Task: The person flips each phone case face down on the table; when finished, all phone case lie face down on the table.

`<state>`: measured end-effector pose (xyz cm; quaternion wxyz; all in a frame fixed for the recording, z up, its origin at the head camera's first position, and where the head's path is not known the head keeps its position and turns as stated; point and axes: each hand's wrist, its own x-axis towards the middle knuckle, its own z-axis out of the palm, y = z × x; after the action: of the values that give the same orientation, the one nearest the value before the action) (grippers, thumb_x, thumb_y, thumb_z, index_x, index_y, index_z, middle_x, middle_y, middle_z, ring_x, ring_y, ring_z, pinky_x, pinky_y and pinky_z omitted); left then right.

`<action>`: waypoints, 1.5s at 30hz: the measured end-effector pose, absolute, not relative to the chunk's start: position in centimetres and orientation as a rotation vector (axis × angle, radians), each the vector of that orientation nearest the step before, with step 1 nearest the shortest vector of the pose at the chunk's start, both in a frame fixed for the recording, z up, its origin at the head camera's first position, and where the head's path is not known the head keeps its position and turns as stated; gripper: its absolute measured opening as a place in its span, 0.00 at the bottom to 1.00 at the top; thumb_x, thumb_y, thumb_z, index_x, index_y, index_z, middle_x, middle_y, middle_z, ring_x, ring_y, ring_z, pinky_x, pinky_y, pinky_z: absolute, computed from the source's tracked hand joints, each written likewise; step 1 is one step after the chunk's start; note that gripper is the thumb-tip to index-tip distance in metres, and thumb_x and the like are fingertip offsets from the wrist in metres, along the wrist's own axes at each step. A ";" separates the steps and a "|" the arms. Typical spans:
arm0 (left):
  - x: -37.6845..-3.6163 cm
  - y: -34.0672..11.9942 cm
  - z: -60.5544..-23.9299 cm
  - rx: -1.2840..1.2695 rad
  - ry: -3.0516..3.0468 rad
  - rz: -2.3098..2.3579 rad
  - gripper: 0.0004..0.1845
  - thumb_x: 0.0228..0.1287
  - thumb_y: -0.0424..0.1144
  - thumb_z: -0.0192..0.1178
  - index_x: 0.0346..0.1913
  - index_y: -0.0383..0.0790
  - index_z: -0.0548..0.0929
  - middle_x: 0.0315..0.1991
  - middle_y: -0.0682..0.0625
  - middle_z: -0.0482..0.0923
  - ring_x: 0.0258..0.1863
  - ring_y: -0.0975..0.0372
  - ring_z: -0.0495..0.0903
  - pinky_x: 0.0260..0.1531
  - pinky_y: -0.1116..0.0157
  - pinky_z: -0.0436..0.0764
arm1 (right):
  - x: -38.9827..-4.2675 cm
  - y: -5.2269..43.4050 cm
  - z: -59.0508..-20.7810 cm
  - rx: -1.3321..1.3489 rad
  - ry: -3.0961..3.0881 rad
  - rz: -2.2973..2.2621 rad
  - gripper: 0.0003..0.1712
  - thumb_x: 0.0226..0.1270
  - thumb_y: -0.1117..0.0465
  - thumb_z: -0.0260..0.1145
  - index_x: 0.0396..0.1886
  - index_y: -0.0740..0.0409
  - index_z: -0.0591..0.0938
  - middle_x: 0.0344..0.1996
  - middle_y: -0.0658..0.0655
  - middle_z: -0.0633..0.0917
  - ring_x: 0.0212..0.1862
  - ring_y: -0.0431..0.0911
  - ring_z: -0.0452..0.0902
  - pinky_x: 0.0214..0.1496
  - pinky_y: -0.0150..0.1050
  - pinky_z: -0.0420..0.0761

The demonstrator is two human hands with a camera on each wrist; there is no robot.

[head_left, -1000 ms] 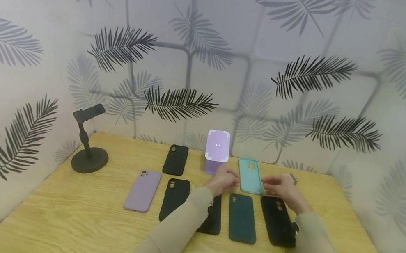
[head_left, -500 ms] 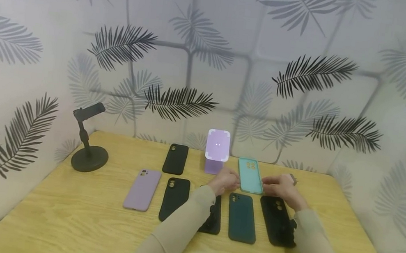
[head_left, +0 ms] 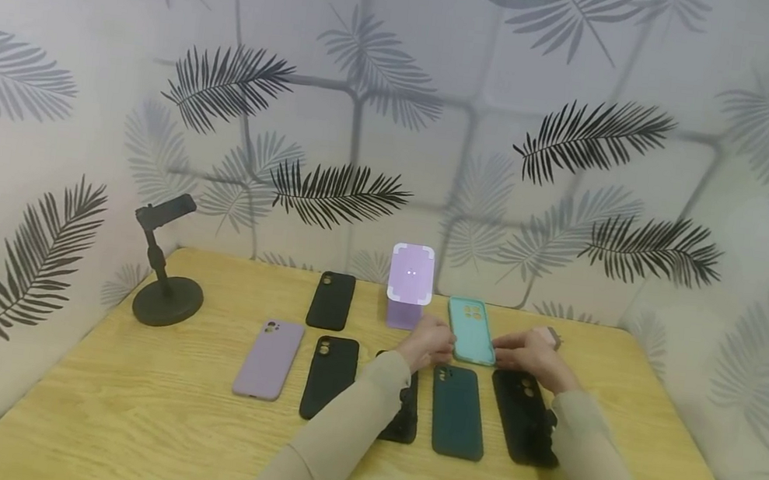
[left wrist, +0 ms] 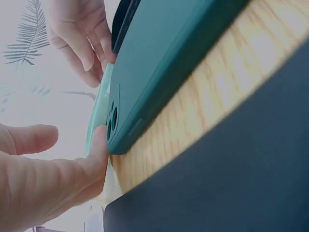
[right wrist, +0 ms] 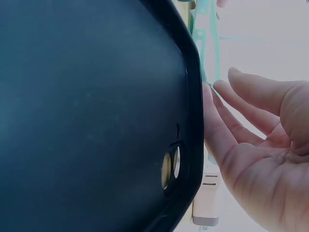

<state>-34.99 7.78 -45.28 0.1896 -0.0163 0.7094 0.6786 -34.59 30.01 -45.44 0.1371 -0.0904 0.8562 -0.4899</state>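
Bare hands, long beige sleeves (head_left: 345,416) covering both forearms.

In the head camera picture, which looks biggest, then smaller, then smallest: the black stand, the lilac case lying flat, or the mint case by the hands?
1. Black stand, tallest and widest.
2. Lilac case.
3. Mint case, which looks smallest, but it lies farther from the camera and the hands hide its edges, so it may match the lilac one.

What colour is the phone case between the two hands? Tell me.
The phone case is light mint green, seen best in the head view.
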 end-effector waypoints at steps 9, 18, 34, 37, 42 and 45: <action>-35.6 7.9 -45.8 -0.082 1.885 1.964 0.20 0.65 0.24 0.57 0.59 0.23 0.72 0.46 0.40 0.77 0.46 0.53 0.81 0.51 0.60 0.84 | -35.0 29.9 -45.4 -0.261 2.460 -1.406 0.25 0.72 0.67 0.60 0.61 0.81 0.71 0.56 0.76 0.78 0.50 0.53 0.84 0.52 0.45 0.85; -36.0 7.9 -46.1 0.026 1.824 1.986 0.26 0.67 0.26 0.57 0.66 0.22 0.67 0.52 0.34 0.80 0.53 0.50 0.82 0.51 0.60 0.84 | -35.2 29.9 -45.6 -0.324 2.414 -1.415 0.27 0.71 0.67 0.61 0.64 0.79 0.69 0.60 0.77 0.75 0.51 0.53 0.83 0.52 0.44 0.85; -36.0 7.0 -45.6 0.082 1.712 2.028 0.31 0.68 0.27 0.58 0.71 0.27 0.62 0.54 0.34 0.80 0.54 0.49 0.82 0.55 0.57 0.83 | -35.1 29.1 -46.0 -0.328 2.384 -1.482 0.28 0.77 0.60 0.55 0.67 0.77 0.67 0.60 0.77 0.75 0.55 0.57 0.82 0.55 0.46 0.84; -35.9 7.0 -45.6 0.076 1.684 2.072 0.35 0.66 0.26 0.59 0.74 0.30 0.58 0.53 0.32 0.79 0.54 0.47 0.82 0.54 0.56 0.83 | -35.2 29.0 -46.0 -0.327 2.386 -1.466 0.30 0.77 0.57 0.55 0.68 0.75 0.66 0.62 0.76 0.73 0.57 0.59 0.80 0.56 0.46 0.83; -35.6 7.1 -45.5 0.103 1.665 2.108 0.36 0.65 0.26 0.61 0.74 0.36 0.60 0.55 0.31 0.78 0.55 0.46 0.81 0.54 0.54 0.82 | -35.2 28.7 -46.0 -0.306 2.392 -1.451 0.33 0.78 0.50 0.53 0.70 0.71 0.65 0.63 0.74 0.74 0.59 0.60 0.79 0.57 0.48 0.83; -35.5 7.3 -45.5 0.124 1.648 2.120 0.36 0.65 0.26 0.61 0.74 0.37 0.60 0.57 0.31 0.77 0.57 0.45 0.79 0.54 0.53 0.82 | -35.2 28.3 -45.9 -0.269 2.393 -1.457 0.35 0.78 0.45 0.52 0.70 0.68 0.67 0.63 0.72 0.75 0.59 0.59 0.78 0.57 0.49 0.83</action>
<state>-35.55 7.31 -45.53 0.2246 0.0449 0.5974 0.7685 -35.19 28.34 -45.91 0.1627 -0.0941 0.8390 -0.5106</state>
